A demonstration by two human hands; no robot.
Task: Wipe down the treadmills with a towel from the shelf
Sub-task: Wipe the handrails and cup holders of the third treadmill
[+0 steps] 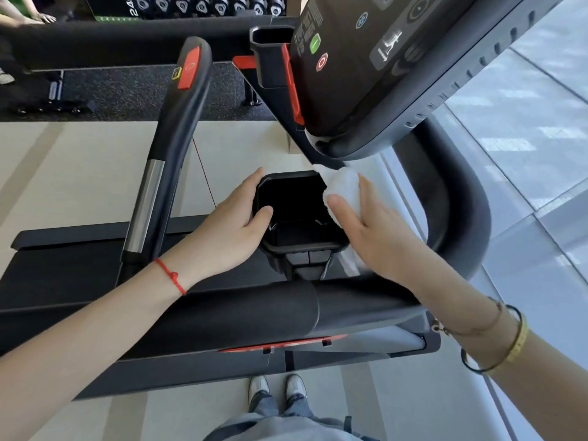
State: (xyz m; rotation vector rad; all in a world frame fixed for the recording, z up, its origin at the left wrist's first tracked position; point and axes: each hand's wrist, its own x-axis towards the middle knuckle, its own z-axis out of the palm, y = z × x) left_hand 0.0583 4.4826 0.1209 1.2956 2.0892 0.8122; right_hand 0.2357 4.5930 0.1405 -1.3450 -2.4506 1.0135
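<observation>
While you stand at the console end of the treadmill, the stock of the moment reads as follows:

- Towel (342, 192): white, bunched, pressed against the right-hand rim of the cup holder (297, 218) and running down its outer right side, with a strip showing below your palm. Its long axis runs from the console's lower edge towards you.
- Right hand (378, 230): lies on the towel with fingers (342, 206) nearly straight and spread, pressing flat, not curled round the cloth. This is the hand nearer the towel; in fact on it.
- Left hand (237, 224): grips the left wall of the cup holder, thumb hooked over the rim into the well and the remaining fingers on the outside, steadying it.
- Key relation: the unwiped well of the holder lies just to the left of the towel, between your two hands. My judgement: the next stroke turns inward and down over the rim.
- Console (381, 68): overhangs the far rim closely, with the towel's top corner touching or nearly touching its underside; little room that way.
- Front handlebar (254, 313): crosses beneath both forearms, limiting the near side.
- Left side rail (171, 148): well apart from your left hand.
- Open room: to the right, between the holder and the curved right arm (458, 202) of the frame, a narrow gap where the towel hangs.
- Second cup holder (270, 55): beyond, beside the console, not reached.
</observation>
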